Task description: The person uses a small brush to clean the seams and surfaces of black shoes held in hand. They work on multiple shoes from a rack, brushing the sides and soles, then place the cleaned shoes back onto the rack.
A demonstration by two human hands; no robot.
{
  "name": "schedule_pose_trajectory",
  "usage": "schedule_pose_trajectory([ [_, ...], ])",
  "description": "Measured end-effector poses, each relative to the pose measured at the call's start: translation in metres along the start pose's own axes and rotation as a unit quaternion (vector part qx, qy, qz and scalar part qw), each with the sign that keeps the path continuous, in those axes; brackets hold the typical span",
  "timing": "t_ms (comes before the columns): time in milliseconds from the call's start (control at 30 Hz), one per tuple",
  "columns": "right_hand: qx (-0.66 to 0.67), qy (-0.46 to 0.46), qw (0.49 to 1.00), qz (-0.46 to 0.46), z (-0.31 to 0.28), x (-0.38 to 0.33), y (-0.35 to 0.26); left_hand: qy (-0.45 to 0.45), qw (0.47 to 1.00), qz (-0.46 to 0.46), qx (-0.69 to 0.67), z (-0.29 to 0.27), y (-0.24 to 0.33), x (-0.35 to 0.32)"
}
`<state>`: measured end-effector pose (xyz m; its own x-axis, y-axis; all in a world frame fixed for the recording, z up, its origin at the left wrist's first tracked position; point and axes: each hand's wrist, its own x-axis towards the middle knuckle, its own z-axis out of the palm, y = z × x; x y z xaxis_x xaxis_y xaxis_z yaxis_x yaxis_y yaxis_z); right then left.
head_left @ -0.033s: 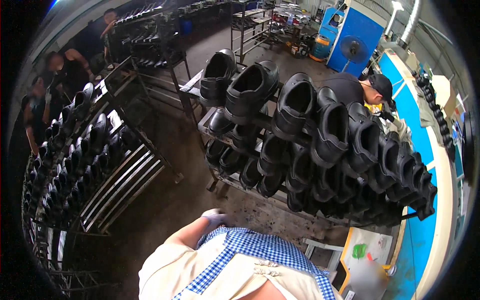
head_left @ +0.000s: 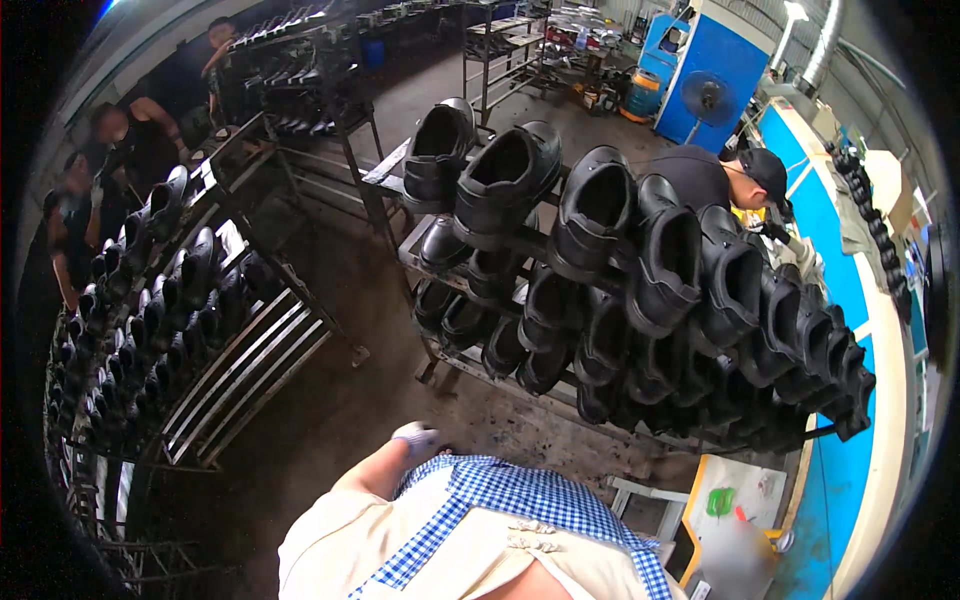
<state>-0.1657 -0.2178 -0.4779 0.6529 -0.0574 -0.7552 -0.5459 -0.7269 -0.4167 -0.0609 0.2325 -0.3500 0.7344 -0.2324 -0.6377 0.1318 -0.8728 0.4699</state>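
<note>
My left hand (head_left: 416,438), in a pale glove, hangs low beside the blue-checked apron (head_left: 530,488) I wear. Its fingers are partly hidden, so whether it holds anything is unclear. My right hand is out of view. In front of me stands a metal rack (head_left: 395,165) with rows of black shoes on several levels. Toward me face the heels and openings of the upper shoes, such as this black shoe (head_left: 592,215). A gap separates my left hand from the rack.
To the left, another rack (head_left: 235,375) carries many black shoes, with people (head_left: 135,140) behind it. Right of the near rack, a person in a dark cap (head_left: 762,178) bends over a blue-sided bench (head_left: 840,230). A small table (head_left: 735,490) stands low right.
My left hand has shifted very slightly to the left and looks sharper. The shoes on the near rack appear a touch further right in the view.
</note>
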Motion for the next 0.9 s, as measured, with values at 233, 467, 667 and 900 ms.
schedule_pose_trajectory([
  [233,-0.017,-0.010,1.000,-0.009,0.017,0.018,-0.029,-0.039,0.960,-0.270,-0.067,0.060,-0.210,-0.023],
  [467,-0.024,-0.065,0.986,-0.153,0.053,0.073,-0.125,0.065,0.940,-0.190,-0.277,0.020,-0.152,-0.045],
  [667,-0.117,-0.067,0.977,-0.168,0.047,0.073,-0.232,0.106,0.951,-0.116,-0.266,0.028,-0.153,-0.048],
  [900,-0.143,-0.066,0.968,-0.196,0.049,0.068,-0.289,0.098,0.936,-0.222,-0.254,0.068,-0.212,-0.078],
])
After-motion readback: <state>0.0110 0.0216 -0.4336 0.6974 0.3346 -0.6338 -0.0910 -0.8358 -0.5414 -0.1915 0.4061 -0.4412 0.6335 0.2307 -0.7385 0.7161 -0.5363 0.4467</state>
